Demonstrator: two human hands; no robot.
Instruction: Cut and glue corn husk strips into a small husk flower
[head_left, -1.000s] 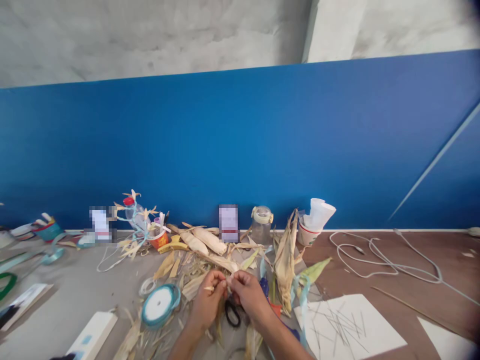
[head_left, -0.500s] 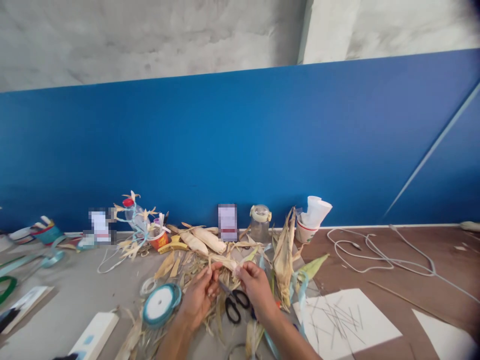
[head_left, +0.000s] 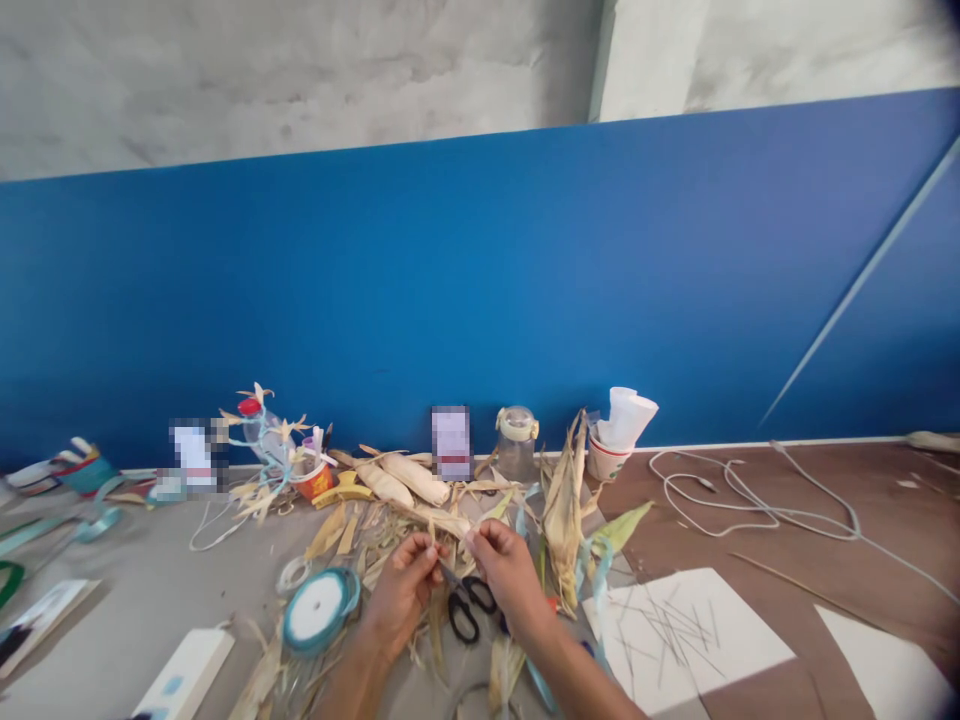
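My left hand (head_left: 405,585) is closed in a pinch, thumb against fingertips, around what looks like a thin strip of corn husk (head_left: 431,532). Close beside it, my right hand (head_left: 508,575) also pinches, with a pale piece of corn husk (head_left: 466,537) at its fingertips. Both hands are raised over a litter of dried husks. Black-handled scissors (head_left: 463,617) lie between my wrists, blades pointing away and partly hidden by the left fingers. A roll of blue ribbon (head_left: 319,608) is left of my left wrist.
Husked corn cobs (head_left: 416,478), a phone (head_left: 451,445), a clear jar (head_left: 517,445) and a paper cup (head_left: 609,460) stand or lie along the blue partition (head_left: 480,270). Thin sticks rest on white paper (head_left: 705,660). A white cable (head_left: 757,510) loops at right; a power strip (head_left: 187,670) lies left.
My left fingers have drawn in to a tighter pinch, and the strip at them shows less. The right hand keeps its pinch. The whole view has shifted slightly.
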